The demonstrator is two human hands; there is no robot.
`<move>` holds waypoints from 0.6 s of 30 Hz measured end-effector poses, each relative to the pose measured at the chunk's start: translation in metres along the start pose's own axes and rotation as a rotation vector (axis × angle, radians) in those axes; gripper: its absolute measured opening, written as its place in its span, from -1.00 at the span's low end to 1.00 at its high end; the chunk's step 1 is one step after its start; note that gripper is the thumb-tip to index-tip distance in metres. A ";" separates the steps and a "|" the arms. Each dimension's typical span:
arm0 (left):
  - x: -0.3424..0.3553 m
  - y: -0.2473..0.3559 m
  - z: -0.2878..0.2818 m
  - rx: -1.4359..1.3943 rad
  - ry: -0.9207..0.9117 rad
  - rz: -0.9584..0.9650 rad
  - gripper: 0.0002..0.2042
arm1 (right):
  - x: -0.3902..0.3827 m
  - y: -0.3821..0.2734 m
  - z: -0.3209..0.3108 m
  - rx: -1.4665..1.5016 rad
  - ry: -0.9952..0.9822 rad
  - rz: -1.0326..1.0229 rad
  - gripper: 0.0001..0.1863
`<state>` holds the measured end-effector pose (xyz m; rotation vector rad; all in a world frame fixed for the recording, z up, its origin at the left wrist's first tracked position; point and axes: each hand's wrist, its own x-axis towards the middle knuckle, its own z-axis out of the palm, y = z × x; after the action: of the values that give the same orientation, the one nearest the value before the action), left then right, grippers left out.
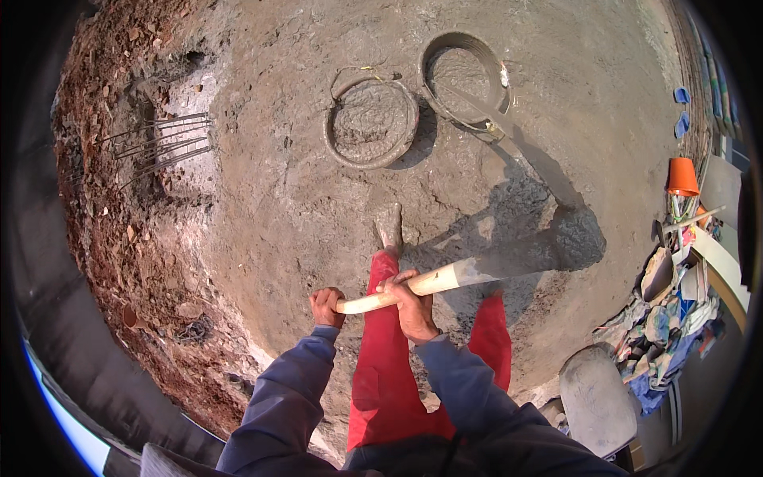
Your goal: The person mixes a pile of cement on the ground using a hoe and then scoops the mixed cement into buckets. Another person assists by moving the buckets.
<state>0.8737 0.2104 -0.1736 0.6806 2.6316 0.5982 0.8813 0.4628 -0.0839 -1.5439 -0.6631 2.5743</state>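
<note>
Both my hands grip a shovel (pixel 439 281) by its pale wooden handle. My left hand (pixel 326 306) is closed round the handle's end. Farther along the shaft, my right hand (pixel 412 308) is wrapped round it. The shovel slants up to the right, and its grey-coated blade end lies at a heap of dark wet cement mix (pixel 579 237). Beyond my feet stands a round bucket (pixel 327 143) filled with grey mix. A second bucket (pixel 427 60), farther off to the right, also holds mix. A long mud-coated strip (pixel 531 159) runs from it toward the heap; its kind is unclear.
Wet grey mix covers the ground (pixel 278 183) around my feet. At left, rebar rods (pixel 171 139) stick out beside reddish soil and rubble (pixel 103 230). An orange bucket (pixel 682 176), a pile of torn bags (pixel 664 342) and a grey slab-like object (pixel 598 400) are on the right.
</note>
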 end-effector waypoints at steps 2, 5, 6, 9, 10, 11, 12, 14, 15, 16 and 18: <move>0.025 0.050 -0.006 -0.006 -0.070 0.165 -0.83 | -0.022 -0.042 -0.036 0.042 0.123 -0.161 -0.81; 0.011 0.102 0.019 -0.160 -0.222 0.280 -0.83 | -0.028 -0.103 -0.079 0.229 0.445 -0.217 -0.85; 0.017 0.135 0.033 -0.184 -0.255 0.255 -0.83 | -0.019 -0.123 -0.112 0.280 0.547 -0.207 -0.84; 0.042 0.242 0.103 -0.163 -0.317 0.188 -0.84 | 0.034 -0.190 -0.219 0.315 0.667 -0.212 -0.84; 0.053 0.268 0.134 -0.130 -0.369 0.170 -0.83 | 0.056 -0.216 -0.249 0.274 0.702 -0.204 -0.84; 0.068 0.304 0.165 -0.138 -0.377 0.145 -0.81 | 0.078 -0.245 -0.285 0.228 0.681 -0.205 -0.85; 0.083 0.328 0.197 -0.120 -0.305 0.209 -0.79 | 0.104 -0.272 -0.309 0.148 0.650 -0.248 -0.86; 0.121 0.398 0.249 -0.180 -0.333 0.124 -0.79 | 0.156 -0.331 -0.370 0.027 0.650 -0.343 -0.85; 0.139 0.427 0.270 -0.198 -0.375 0.094 -0.79 | 0.178 -0.354 -0.386 -0.072 0.653 -0.383 -0.82; 0.157 0.453 0.289 -0.173 -0.419 0.090 -0.76 | 0.206 -0.375 -0.406 -0.136 0.598 -0.463 -0.81; 0.178 0.503 0.315 -0.193 -0.590 -0.019 -0.72 | 0.240 -0.400 -0.447 -0.292 0.600 -0.474 -0.77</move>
<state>1.0511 0.8008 -0.2401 0.6506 2.0050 0.5364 1.0815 1.0365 -0.3041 -1.8288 -1.1708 1.6159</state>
